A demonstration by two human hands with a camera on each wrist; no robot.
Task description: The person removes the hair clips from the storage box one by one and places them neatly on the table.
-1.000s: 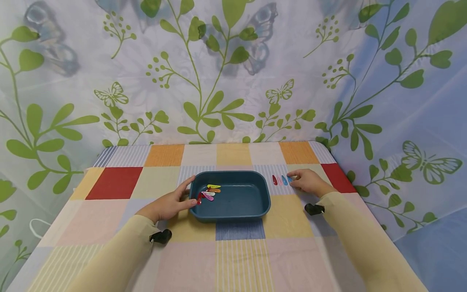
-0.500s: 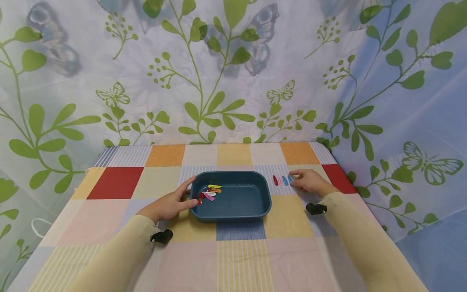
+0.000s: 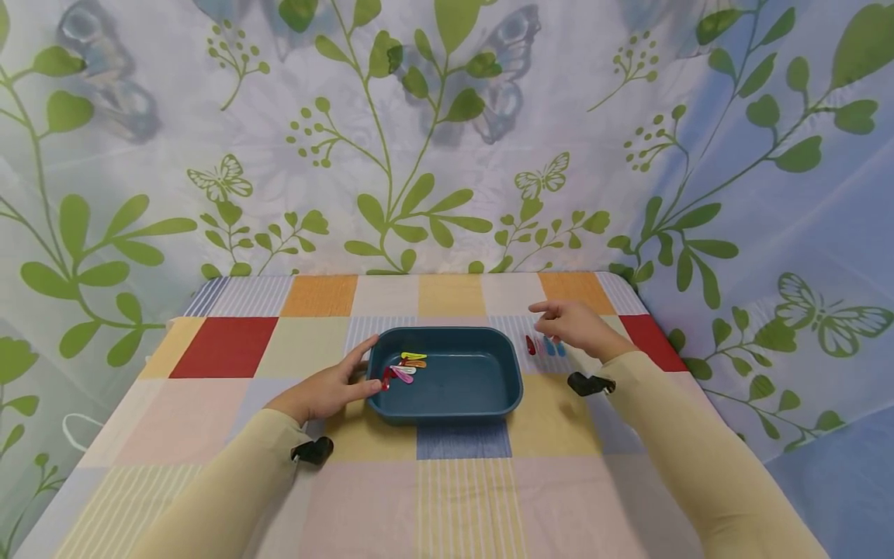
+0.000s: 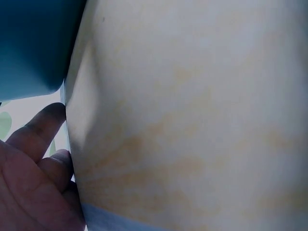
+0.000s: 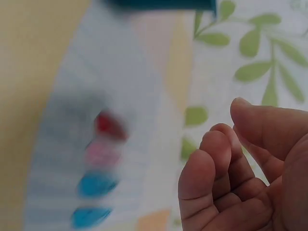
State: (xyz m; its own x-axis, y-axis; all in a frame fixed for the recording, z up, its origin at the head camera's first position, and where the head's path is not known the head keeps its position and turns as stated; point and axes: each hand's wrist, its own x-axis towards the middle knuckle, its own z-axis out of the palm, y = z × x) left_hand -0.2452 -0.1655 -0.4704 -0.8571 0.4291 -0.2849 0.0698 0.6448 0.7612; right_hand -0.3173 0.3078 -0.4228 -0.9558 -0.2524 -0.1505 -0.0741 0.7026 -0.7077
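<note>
My left hand (image 3: 324,390) rests against the left end of a dark teal plastic tray (image 3: 447,414), thumb over the rim and forefinger at the far corner. Inside the tray's left part lie several snap hair clips, among them a yellow clip (image 3: 414,355), an orange clip (image 3: 417,363) and a purple clip (image 3: 403,376). My right hand (image 3: 574,324) hovers over a row of hair clips right of the tray, fingers loosely bent and nothing between them. That row has a red clip (image 5: 109,126), a pink clip (image 5: 103,154) and two blue clips (image 5: 97,184), lying side by side on the cloth.
A patchwork cloth (image 3: 461,505) covers the table. Leaf-patterned curtains (image 3: 433,155) hang behind and at both sides. Each wrist carries a small black camera (image 3: 313,451). A white cable loop (image 3: 73,431) shows at the left table edge.
My right hand has risen off the rightmost blue clip and moved slightly left over the row. All the row's clips stay on the cloth. The left hand keeps its place on the tray.
</note>
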